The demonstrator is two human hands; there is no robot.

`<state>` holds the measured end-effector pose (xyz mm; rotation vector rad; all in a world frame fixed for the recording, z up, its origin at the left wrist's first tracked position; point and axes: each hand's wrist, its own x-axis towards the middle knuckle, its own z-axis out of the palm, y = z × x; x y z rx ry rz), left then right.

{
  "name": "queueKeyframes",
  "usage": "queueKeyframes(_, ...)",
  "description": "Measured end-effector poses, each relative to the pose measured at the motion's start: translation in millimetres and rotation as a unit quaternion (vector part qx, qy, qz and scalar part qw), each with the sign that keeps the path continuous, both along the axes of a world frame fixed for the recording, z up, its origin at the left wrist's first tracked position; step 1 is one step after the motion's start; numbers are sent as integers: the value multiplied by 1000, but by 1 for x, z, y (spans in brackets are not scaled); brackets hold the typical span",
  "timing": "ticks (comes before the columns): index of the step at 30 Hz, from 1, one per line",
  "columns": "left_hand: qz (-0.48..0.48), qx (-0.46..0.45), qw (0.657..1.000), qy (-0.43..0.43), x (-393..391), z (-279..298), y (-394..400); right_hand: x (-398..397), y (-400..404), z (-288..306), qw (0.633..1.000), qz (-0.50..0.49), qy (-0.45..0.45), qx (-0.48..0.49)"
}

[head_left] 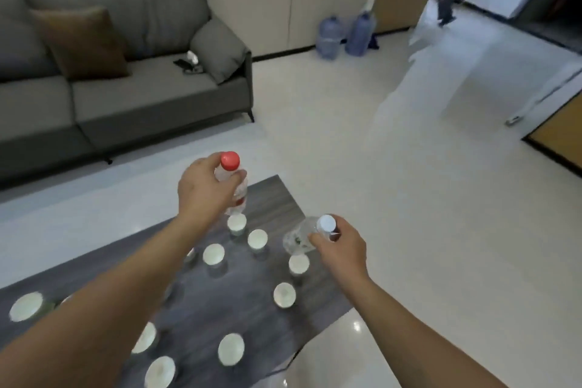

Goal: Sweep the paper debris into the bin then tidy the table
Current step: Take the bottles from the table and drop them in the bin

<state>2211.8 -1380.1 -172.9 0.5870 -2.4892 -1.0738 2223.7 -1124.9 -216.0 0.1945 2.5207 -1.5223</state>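
Dark grey wood-grain table [201, 302] bearing white paper cups [213, 253]. Left hand [201, 189] gripping red-capped clear plastic bottle [231, 181]; right hand [341, 246] gripping white-capped clear plastic bottle [307, 235]. Grey fabric sofa [110, 72], glossy white tiled floor [409, 198] beyond.

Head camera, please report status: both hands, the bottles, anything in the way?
Left hand grips red-capped bottle. Right hand grips white-capped bottle. Both over dark table. Many paper cups below them; no bin in view.

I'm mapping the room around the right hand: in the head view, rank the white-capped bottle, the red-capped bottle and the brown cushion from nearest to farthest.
1. White-capped bottle, held in the right hand.
2. Red-capped bottle, to its left, in the left hand.
3. Brown cushion, on the sofa, far left.
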Motion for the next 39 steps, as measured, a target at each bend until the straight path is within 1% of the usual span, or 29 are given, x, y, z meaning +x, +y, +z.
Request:
queueKeyframes(4,-93,34,994,56,-45,73,154,-26,140,65,996,-57,72,-4)
queueKeyframes(6,-153,44,984,83,-66,103,241,-35,217,94,990,-95,108,2)
queueKeyframes(9,-237,30,965,108,-90,142,378,-36,338,133,973,-173,151,20)
queueKeyframes(12,-322,31,939,120,-101,172,512,-22,454,164,948,-264,177,18)
queueKeyframes(16,-446,36,886,122,-96,194,680,13,591,183,908,-374,189,19)
queueKeyframes(19,-532,32,839,106,-83,192,794,48,676,180,867,-458,197,9)
queueKeyframes(20,-556,33,825,96,-80,189,824,59,695,176,857,-480,188,3)
queueKeyframes(23,-630,33,774,57,-72,171,930,96,766,157,811,-560,170,-3)
queueKeyframes(26,-684,34,728,36,-70,150,1026,118,835,135,762,-631,145,6)
queueKeyframes(28,-707,42,706,21,-78,135,1086,117,880,121,737,-664,130,6)
queueKeyframes(32,-728,42,683,-40,-112,108,1193,88,967,101,709,-700,84,7)
queueKeyframes(34,-729,44,680,-67,-134,98,1241,67,1010,95,703,-707,72,10)
queueKeyframes(39,-726,35,680,-95,-187,72,1349,19,1106,70,689,-723,55,3)
